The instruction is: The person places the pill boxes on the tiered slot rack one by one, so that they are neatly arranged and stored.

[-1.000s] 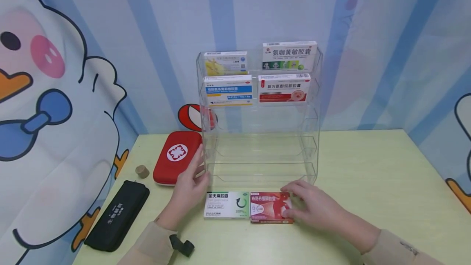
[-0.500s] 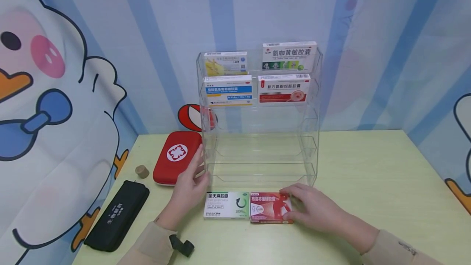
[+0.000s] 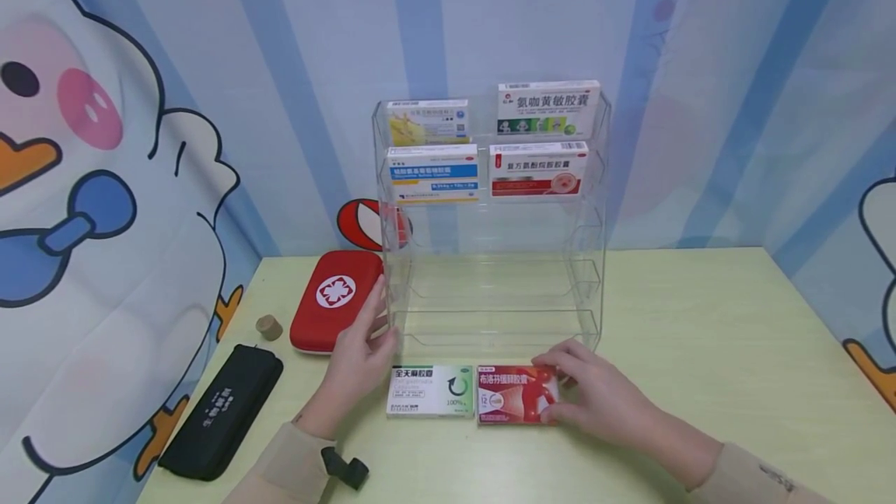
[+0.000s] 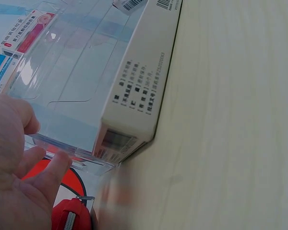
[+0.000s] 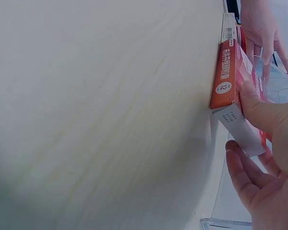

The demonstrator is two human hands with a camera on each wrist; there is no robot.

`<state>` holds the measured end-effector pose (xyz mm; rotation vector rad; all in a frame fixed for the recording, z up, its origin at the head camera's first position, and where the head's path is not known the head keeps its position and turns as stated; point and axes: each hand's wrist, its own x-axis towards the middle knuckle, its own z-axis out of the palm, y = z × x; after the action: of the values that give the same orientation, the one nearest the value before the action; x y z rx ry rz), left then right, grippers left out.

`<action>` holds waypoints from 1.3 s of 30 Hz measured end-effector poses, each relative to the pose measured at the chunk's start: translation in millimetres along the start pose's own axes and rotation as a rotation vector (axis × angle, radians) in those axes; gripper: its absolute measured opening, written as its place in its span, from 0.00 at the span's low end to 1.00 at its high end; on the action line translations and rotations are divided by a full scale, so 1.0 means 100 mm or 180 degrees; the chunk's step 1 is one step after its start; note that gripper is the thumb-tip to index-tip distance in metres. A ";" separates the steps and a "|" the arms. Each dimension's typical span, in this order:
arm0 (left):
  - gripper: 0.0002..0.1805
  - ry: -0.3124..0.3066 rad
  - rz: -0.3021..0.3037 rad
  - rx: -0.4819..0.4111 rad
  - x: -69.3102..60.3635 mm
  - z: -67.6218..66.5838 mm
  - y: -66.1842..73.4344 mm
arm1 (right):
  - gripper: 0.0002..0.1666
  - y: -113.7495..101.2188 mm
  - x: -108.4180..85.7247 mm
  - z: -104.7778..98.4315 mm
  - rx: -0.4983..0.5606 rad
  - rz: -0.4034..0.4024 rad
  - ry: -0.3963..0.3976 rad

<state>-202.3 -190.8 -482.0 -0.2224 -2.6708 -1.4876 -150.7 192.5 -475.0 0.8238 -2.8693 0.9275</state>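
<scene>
At the clear acrylic rack's (image 3: 500, 323) lower left side, my left hand (image 3: 358, 360) rests with its fingers along the side wall and the thumb near the front corner. My right hand (image 3: 605, 395) pinches the right end of a red medicine box (image 3: 514, 397), thumb on its printed face; some fingertips are hidden behind it in the head view. The right wrist view shows the box's white end flap (image 5: 237, 129) beside the thumb. Left of the red box, a narrow gap away, a white and green medicine box (image 3: 430, 391) lies flat in front of the rack.
Medicine boxes stand in the rack's upper tiers, including a blue and white one (image 3: 434, 175) and a red and white one (image 3: 537, 171). Left of the rack lie a red first-aid case (image 3: 325, 309), a small cork-like cylinder (image 3: 269, 327) and a black zip pouch (image 3: 220, 412).
The red medicine box has shifted slightly right in my right hand, widening the gap to the white and green box, and its front edge shows less. My left hand stays at the rack.
</scene>
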 end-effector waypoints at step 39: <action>0.57 0.0020 0.0011 0.0023 0.01 0.00 -0.03 | 0.25 -0.19 0.44 -0.48 0.0399 -0.0560 0.1031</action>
<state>-203.6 -192.0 -484.3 -0.2216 -2.6691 -1.4749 -186.2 184.4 -417.6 0.8307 -2.4437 1.1114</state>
